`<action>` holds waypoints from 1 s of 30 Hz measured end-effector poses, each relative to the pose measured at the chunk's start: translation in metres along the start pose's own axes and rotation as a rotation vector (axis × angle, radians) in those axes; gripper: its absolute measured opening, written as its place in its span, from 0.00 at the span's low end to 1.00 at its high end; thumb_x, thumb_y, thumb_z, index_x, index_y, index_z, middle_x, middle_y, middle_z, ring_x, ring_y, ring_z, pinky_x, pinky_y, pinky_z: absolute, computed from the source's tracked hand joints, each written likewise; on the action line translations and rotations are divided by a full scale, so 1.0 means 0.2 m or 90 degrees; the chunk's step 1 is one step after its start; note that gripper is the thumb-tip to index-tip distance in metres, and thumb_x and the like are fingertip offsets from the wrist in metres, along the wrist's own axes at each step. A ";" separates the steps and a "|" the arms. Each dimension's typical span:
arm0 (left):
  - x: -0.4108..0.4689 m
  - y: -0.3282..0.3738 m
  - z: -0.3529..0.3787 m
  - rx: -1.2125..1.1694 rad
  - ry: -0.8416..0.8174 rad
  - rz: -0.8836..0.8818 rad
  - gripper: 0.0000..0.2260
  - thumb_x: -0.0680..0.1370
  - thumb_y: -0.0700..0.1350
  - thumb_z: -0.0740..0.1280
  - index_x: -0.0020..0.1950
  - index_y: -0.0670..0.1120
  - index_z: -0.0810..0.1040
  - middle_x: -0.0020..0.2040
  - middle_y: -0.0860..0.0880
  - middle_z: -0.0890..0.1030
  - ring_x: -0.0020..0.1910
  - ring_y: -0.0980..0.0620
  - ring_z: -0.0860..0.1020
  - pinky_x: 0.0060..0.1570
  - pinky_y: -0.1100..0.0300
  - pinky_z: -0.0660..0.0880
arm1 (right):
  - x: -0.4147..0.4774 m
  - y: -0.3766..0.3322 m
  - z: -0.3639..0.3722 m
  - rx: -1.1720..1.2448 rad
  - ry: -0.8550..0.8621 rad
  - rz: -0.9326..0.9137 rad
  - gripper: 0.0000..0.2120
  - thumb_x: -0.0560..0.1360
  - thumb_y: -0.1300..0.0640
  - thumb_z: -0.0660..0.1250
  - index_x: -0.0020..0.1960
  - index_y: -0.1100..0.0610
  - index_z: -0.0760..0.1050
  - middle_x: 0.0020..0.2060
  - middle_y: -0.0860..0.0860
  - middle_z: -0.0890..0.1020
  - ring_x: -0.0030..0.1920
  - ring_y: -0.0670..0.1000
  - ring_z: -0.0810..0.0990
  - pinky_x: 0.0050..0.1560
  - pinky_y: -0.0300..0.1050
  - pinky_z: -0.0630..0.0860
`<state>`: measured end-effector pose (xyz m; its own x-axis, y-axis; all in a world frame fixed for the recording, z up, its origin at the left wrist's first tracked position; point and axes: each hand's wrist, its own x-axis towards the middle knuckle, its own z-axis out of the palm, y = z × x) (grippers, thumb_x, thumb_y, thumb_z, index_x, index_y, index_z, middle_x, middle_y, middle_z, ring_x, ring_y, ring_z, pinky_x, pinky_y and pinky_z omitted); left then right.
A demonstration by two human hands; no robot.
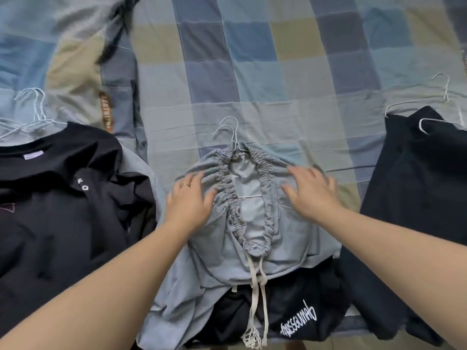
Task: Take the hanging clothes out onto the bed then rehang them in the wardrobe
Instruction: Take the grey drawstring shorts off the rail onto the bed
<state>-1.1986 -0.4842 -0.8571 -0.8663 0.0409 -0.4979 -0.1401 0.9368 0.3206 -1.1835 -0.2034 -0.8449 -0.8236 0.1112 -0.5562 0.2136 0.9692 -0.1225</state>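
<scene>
Lays left hand [189, 200] flat, fingers spread, on left half of grey drawstring shorts [222, 261]. Places right hand [310, 193], open and spread, slightly blurred, on right half. Locates shorts mid-bed on checked bedcover [252, 72], two wire hanger hooks [236, 137] protruding above waistband, hem overlapping black printed garment [298, 317]. Flanks: black T-shirt [63, 198] left, dark garment [417, 185] right, wire hangers at each.

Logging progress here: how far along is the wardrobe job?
Done: clothes lie out on the bed, a black shirt at left, grey pants in the middle, a dark garment at right, with hangers. In hand: left hand and right hand rest flat on the grey pants. Left: rehanging these, it seems; no wardrobe is in view.
</scene>
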 end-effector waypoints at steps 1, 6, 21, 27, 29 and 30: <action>-0.07 0.00 -0.01 0.007 -0.010 0.007 0.26 0.81 0.59 0.59 0.77 0.51 0.62 0.78 0.47 0.63 0.76 0.44 0.58 0.72 0.47 0.59 | -0.07 -0.01 0.00 -0.031 -0.016 -0.019 0.28 0.80 0.37 0.48 0.78 0.43 0.52 0.78 0.45 0.56 0.78 0.52 0.51 0.72 0.63 0.49; -0.42 0.02 -0.16 0.077 -0.052 0.054 0.30 0.82 0.63 0.53 0.81 0.55 0.52 0.82 0.50 0.50 0.80 0.47 0.46 0.76 0.47 0.52 | -0.45 -0.07 -0.06 -0.084 -0.053 -0.071 0.31 0.79 0.34 0.42 0.79 0.42 0.40 0.79 0.43 0.44 0.79 0.53 0.41 0.74 0.64 0.40; -1.28 0.38 -0.91 0.066 -0.015 0.245 0.31 0.80 0.68 0.50 0.81 0.60 0.47 0.82 0.51 0.45 0.80 0.48 0.40 0.77 0.42 0.44 | -1.60 -0.33 -0.64 -0.055 0.077 0.001 0.33 0.79 0.34 0.41 0.79 0.44 0.39 0.80 0.45 0.44 0.79 0.54 0.44 0.74 0.65 0.44; -1.52 0.51 -1.00 0.103 -0.015 0.355 0.32 0.80 0.69 0.50 0.80 0.62 0.44 0.82 0.53 0.42 0.80 0.48 0.38 0.77 0.43 0.41 | -2.01 -0.28 -0.73 0.012 0.172 0.124 0.33 0.79 0.35 0.42 0.80 0.45 0.41 0.80 0.45 0.45 0.79 0.54 0.43 0.74 0.65 0.44; -1.60 0.58 -1.00 0.109 -0.022 0.398 0.32 0.80 0.68 0.49 0.80 0.62 0.44 0.82 0.54 0.41 0.80 0.49 0.37 0.77 0.44 0.39 | -2.16 -0.23 -0.73 0.017 0.203 0.159 0.33 0.79 0.34 0.41 0.80 0.45 0.41 0.80 0.45 0.45 0.79 0.54 0.43 0.74 0.64 0.43; -1.63 0.62 -0.99 0.118 -0.024 0.422 0.32 0.79 0.69 0.49 0.80 0.62 0.44 0.82 0.54 0.41 0.80 0.49 0.37 0.77 0.44 0.39 | -2.24 -0.20 -0.72 0.019 0.219 0.177 0.33 0.79 0.34 0.42 0.80 0.45 0.42 0.80 0.45 0.45 0.79 0.54 0.43 0.74 0.64 0.43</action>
<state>-1.0276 -0.4510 -0.4952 -0.7229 0.6345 -0.2736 0.5007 0.7539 0.4253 -0.8993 -0.2599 -0.4730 -0.8588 0.4380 -0.2658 0.4623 0.8861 -0.0333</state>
